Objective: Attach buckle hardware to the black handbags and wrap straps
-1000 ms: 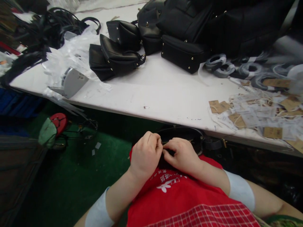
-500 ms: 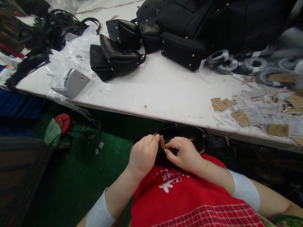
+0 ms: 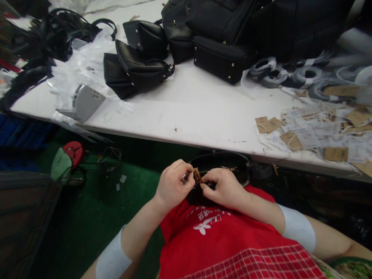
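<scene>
Before the front edge of a white bench (image 3: 162,110), a gold clasp (image 3: 197,175) is sitting at the near side of an open bag (image 3: 213,159), left hand (image 3: 173,186) and right hand (image 3: 225,188) pinching it. Handbags (image 3: 221,58) are lying towards the far edge, paper tags (image 3: 335,154) near the right end.

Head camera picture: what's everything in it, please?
Table: one, white, ahead
Bags: several, black, far side
Open bag: one, black, under table edge
Small gold piece: one, gold, by open bag
Thin shiny thing: one, silvery, beside that
Straps: heap, black, far left
Wrapping: heap, white, left
Block: one, grey, left table edge
Coils: several, grey, right
Tags: many, brown and white, right
Floor: one, green, below
Seat: one, red, lower left
Cloth: one, green, against seat
Scraps: two, pale, floor
Dim edges: can't tell
Apron: one, red, bottom
Sleeves: two, pale blue, both sides
Left hand: one, bare, at shiny thing
Right hand: one, bare, at gold piece
</scene>
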The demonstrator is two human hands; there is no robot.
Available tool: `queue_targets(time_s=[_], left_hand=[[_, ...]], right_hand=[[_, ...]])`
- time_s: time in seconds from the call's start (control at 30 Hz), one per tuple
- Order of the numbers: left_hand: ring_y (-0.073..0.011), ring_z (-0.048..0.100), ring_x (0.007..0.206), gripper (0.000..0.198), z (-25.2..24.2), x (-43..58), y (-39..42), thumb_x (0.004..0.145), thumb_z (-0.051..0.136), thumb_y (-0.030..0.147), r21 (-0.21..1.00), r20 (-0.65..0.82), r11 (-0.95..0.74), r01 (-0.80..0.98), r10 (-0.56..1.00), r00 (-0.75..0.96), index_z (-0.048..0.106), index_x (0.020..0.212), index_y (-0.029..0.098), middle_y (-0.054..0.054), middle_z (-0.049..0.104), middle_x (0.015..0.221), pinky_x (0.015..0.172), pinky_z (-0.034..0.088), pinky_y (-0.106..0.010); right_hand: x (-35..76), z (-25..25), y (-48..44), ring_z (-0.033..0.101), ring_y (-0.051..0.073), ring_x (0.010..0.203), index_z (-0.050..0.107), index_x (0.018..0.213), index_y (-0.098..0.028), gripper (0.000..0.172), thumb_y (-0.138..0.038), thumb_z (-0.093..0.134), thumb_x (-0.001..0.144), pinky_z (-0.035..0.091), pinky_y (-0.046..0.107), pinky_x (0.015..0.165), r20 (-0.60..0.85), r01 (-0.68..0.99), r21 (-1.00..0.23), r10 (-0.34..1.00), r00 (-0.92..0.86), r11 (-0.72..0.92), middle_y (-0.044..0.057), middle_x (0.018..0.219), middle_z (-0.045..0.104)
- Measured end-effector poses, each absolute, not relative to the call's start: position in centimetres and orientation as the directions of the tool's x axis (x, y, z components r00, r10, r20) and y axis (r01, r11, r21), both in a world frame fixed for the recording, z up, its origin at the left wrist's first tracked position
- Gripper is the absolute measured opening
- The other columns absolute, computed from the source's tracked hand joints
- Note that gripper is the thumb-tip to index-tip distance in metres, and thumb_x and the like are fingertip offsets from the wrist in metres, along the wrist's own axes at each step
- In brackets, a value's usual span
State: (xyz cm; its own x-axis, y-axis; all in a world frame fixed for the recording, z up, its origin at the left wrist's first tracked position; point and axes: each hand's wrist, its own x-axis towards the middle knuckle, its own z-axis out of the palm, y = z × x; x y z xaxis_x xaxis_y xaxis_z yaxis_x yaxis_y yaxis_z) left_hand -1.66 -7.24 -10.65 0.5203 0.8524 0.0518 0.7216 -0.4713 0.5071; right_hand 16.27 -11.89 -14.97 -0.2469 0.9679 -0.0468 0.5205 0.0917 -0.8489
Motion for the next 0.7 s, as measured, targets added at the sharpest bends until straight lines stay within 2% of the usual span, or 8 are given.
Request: queue_targets(time_s=[0.1,0.2,0.3,0.37,0.5,0.6,0.7], left_hand=[[-0.0136,0.053,0.065,0.010,-10.3,-1.7,-6.9,0.078,0.052,0.011,0.755,-0.100,-0.314,0.575,0.812,0.575,0.059,0.074,0.017,0.000,0.057,0.071,0.060,0.041,-0.024],[-0.0133,0.053,0.065,0.011,-9.5,-1.1,-7.4,0.076,0.052,0.011,0.869,-0.173,-0.227,0.439,0.693,0.700,0.060,0.072,0.017,0.000,0.057,0.069,0.062,0.042,-0.025],[-0.0140,0.052,0.066,0.008,-9.1,-0.9,-7.7,0.077,0.054,0.013,0.877,-0.167,-0.165,0.452,0.778,0.606,0.059,0.072,0.016,-0.001,0.057,0.071,0.064,0.041,-0.026],[-0.0123,0.048,0.061,0.008,-9.2,-1.3,-7.5,0.082,0.055,0.018,0.911,-0.205,-0.019,0.412,0.846,0.491,0.058,0.075,0.016,0.000,0.055,0.070,0.058,0.039,-0.024],[-0.0087,0.044,0.054,0.010,-9.5,-2.2,-6.8,0.086,0.056,0.024,0.955,-0.296,0.283,0.092,0.875,0.384,0.058,0.080,0.016,0.000,0.056,0.072,0.052,0.036,-0.022],[-0.0106,0.052,0.060,0.013,-9.6,-2.4,-6.6,0.083,0.059,0.026,0.928,-0.285,0.353,-0.119,0.879,0.383,0.059,0.076,0.015,-0.004,0.061,0.083,0.055,0.042,-0.022],[-0.0121,0.055,0.061,0.023,-9.8,-2.4,-6.4,0.085,0.060,0.034,0.912,-0.284,0.363,-0.189,0.894,0.346,0.060,0.072,0.015,-0.005,0.062,0.084,0.053,0.044,-0.022]], right_hand=[[16.3,-15.2,-11.7,0.058,0.012,0.058,0.069,0.065,-0.018,0.011,-0.018,0.062,0.074,0.036,0.024,0.058,-0.077,0.480,-0.875,0.960,-0.270,0.065,0.000,0.063,0.066],[16.5,-15.6,-11.3,0.057,0.011,0.058,0.069,0.066,-0.016,0.013,-0.020,0.062,0.077,0.037,0.023,0.057,-0.136,0.426,-0.905,0.950,-0.282,-0.002,0.000,0.063,0.066],[16.7,-15.9,-11.1,0.058,0.012,0.061,0.070,0.071,-0.016,0.012,-0.020,0.061,0.078,0.038,0.023,0.058,-0.145,0.351,-0.935,0.953,-0.266,-0.044,0.001,0.067,0.067],[16.8,-16.0,-11.0,0.058,0.012,0.063,0.070,0.073,-0.016,0.013,-0.018,0.058,0.078,0.040,0.023,0.060,-0.131,0.304,-0.951,0.957,-0.260,-0.048,0.000,0.069,0.067],[17.1,-16.0,-10.8,0.058,0.013,0.066,0.068,0.072,-0.016,0.014,-0.020,0.056,0.078,0.043,0.025,0.065,-0.156,0.213,-0.972,0.952,-0.265,-0.100,0.001,0.069,0.067],[17.3,-16.2,-10.6,0.059,0.015,0.068,0.068,0.074,-0.016,0.015,-0.023,0.055,0.078,0.045,0.026,0.067,-0.205,0.147,-0.975,0.937,-0.282,-0.169,0.002,0.071,0.067],[17.6,-16.3,-10.5,0.058,0.015,0.067,0.068,0.074,-0.015,0.017,-0.027,0.056,0.078,0.046,0.027,0.067,-0.233,0.117,-0.971,0.925,-0.300,-0.207,0.001,0.069,0.066]])
